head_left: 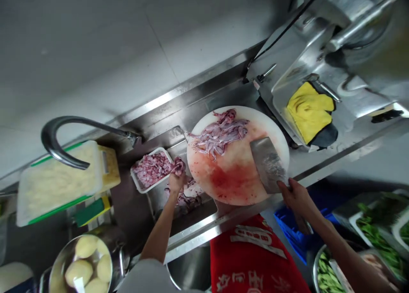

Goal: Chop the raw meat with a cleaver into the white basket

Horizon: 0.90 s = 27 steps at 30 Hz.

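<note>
My left hand (177,183) is closed around a dark pink clump of raw meat (179,166), beside the right end of a white perforated basket (139,187) heaped with cut meat pieces (151,168). My right hand (295,194) grips a cleaver (267,161), its broad blade lying over the right part of a round white cutting board (223,196). On the board's upper left rests a pile of skinned, long-limbed carcasses (220,135), probably frogs. Red liquid stains the board. Below my left hand, more dark meat (188,201) sits in the sink.
A curved faucet (72,119) arches over a lidded plastic tub (60,182) at left. Below it are a green sponge (91,211) and a pot of peeled potatoes (79,274). Yellow gloves (308,112) lie at upper right; a blue crate (290,233) stands at lower right.
</note>
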Each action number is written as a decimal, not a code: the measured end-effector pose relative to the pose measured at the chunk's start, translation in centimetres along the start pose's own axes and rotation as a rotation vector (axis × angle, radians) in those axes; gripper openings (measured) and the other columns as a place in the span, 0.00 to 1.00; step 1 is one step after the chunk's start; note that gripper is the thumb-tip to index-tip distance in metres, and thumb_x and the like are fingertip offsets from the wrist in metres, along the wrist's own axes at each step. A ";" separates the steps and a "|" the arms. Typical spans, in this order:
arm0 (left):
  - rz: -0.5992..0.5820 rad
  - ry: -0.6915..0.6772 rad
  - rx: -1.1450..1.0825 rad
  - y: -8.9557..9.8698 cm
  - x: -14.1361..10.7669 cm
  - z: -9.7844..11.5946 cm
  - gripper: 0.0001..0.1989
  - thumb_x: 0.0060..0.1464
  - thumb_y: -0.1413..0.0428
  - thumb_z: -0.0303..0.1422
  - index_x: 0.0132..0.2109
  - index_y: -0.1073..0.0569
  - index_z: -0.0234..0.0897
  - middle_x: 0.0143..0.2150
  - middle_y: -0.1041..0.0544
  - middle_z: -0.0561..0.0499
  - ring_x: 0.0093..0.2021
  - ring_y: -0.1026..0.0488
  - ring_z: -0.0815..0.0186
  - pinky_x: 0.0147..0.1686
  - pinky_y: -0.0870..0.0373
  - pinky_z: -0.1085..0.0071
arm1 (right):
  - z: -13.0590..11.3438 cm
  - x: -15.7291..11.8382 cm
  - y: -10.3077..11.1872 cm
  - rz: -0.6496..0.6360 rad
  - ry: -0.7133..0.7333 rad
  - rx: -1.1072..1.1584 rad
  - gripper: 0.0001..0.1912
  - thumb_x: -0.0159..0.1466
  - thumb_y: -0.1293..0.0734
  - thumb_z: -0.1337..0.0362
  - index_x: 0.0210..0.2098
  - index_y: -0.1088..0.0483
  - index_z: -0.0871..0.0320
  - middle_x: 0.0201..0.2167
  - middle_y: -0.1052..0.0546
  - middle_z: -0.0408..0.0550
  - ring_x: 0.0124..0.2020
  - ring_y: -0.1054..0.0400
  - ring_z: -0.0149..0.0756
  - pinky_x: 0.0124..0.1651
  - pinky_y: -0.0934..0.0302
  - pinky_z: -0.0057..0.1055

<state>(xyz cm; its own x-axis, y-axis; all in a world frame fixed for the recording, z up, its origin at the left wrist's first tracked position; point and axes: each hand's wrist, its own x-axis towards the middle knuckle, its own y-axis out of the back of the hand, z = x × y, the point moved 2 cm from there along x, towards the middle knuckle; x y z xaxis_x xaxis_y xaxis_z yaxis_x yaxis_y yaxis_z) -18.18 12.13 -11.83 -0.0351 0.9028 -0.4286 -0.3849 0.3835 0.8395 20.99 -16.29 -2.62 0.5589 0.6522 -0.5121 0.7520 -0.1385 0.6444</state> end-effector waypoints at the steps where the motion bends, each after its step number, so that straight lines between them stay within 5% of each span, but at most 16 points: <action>1: 0.035 -0.068 -0.017 2.1 -0.8 0.6 0.09 0.56 0.45 0.36 0.32 0.26 0.36 0.26 0.25 0.49 0.30 0.24 0.60 0.30 0.29 0.69 | 0.1 0.2 0.0 -0.001 0.008 -0.003 0.19 0.63 0.40 0.44 0.26 0.45 0.49 0.13 0.33 0.41 0.16 0.37 0.36 0.25 0.44 0.32; 5: 0.097 -0.563 -0.126 9.8 -2.7 7.0 0.06 0.54 0.44 0.35 0.36 0.25 0.38 0.32 0.22 0.51 0.33 0.24 0.63 0.39 0.24 0.66 | 0.5 0.9 0.0 -0.039 0.000 -0.009 0.15 0.64 0.41 0.49 0.27 0.45 0.50 0.14 0.34 0.41 0.18 0.36 0.37 0.26 0.46 0.31; 8: -0.011 -0.854 -0.126 12.2 -3.6 15.1 0.07 0.53 0.43 0.32 0.40 0.23 0.39 0.39 0.20 0.50 0.39 0.23 0.61 0.46 0.23 0.62 | 0.6 1.2 0.1 -0.088 0.016 -0.025 0.13 0.65 0.42 0.51 0.29 0.42 0.51 0.17 0.32 0.43 0.21 0.34 0.38 0.28 0.47 0.31; 12: -0.180 -0.998 -0.007 8.2 -2.7 25.5 0.13 0.51 0.38 0.29 0.45 0.23 0.35 0.46 0.20 0.46 0.48 0.23 0.58 0.54 0.26 0.59 | 0.9 1.4 0.8 -0.063 0.034 -0.117 0.13 0.65 0.40 0.51 0.32 0.37 0.53 0.20 0.29 0.46 0.26 0.33 0.40 0.30 0.48 0.32; 16: -0.207 -1.026 0.019 1.8 0.1 29.5 0.22 0.53 0.34 0.39 0.52 0.25 0.32 0.56 0.26 0.40 0.60 0.30 0.50 0.64 0.38 0.49 | 0.8 1.6 1.4 -0.133 0.027 -0.151 0.13 0.66 0.41 0.51 0.35 0.37 0.54 0.20 0.29 0.46 0.26 0.34 0.39 0.32 0.48 0.31; 18: -0.165 -1.033 -0.010 1.1 0.1 29.2 0.27 0.56 0.37 0.46 0.55 0.26 0.31 0.59 0.29 0.39 0.63 0.33 0.48 0.65 0.42 0.45 | 0.4 1.4 1.7 -0.181 0.041 -0.153 0.13 0.68 0.42 0.50 0.35 0.39 0.53 0.20 0.29 0.46 0.26 0.34 0.38 0.33 0.48 0.31; 20: -0.078 -1.023 -0.075 2.3 -1.0 27.2 0.29 0.60 0.42 0.51 0.58 0.28 0.33 0.58 0.29 0.40 0.62 0.34 0.49 0.64 0.41 0.45 | 0.1 1.3 2.1 -0.196 0.052 -0.152 0.14 0.68 0.42 0.50 0.33 0.42 0.52 0.20 0.29 0.45 0.26 0.35 0.36 0.33 0.48 0.31; 23: 0.105 -0.867 -0.212 5.7 -3.3 20.2 0.21 0.67 0.49 0.47 0.55 0.27 0.35 0.48 0.26 0.44 0.53 0.29 0.60 0.58 0.34 0.58 | -0.3 1.1 2.4 -0.167 0.031 -0.146 0.14 0.67 0.40 0.50 0.31 0.45 0.51 0.19 0.30 0.45 0.23 0.36 0.35 0.32 0.47 0.32; 25: 0.185 -0.517 -0.224 6.9 -4.3 13.2 0.16 0.70 0.53 0.39 0.48 0.27 0.31 0.43 0.25 0.46 0.45 0.28 0.65 0.51 0.30 0.66 | -0.4 1.1 2.4 -0.160 0.014 -0.152 0.15 0.66 0.40 0.51 0.29 0.45 0.50 0.17 0.31 0.44 0.22 0.36 0.36 0.32 0.46 0.32; 27: 0.088 -0.095 -0.123 6.5 -5.1 5.7 0.13 0.70 0.52 0.35 0.47 0.27 0.29 0.40 0.24 0.49 0.42 0.29 0.68 0.47 0.30 0.72 | -0.2 1.2 2.2 -0.161 -0.004 -0.155 0.16 0.66 0.39 0.50 0.28 0.44 0.50 0.16 0.31 0.45 0.22 0.35 0.37 0.32 0.45 0.33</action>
<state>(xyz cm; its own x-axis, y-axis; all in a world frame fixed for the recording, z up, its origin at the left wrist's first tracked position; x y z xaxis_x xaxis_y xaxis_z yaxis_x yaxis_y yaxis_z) -15.26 11.15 -2.30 0.0114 0.9486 -0.3164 -0.4944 0.2804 0.8228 23.28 -15.70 -1.71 0.4379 0.6535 -0.6174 0.7691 0.0832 0.6337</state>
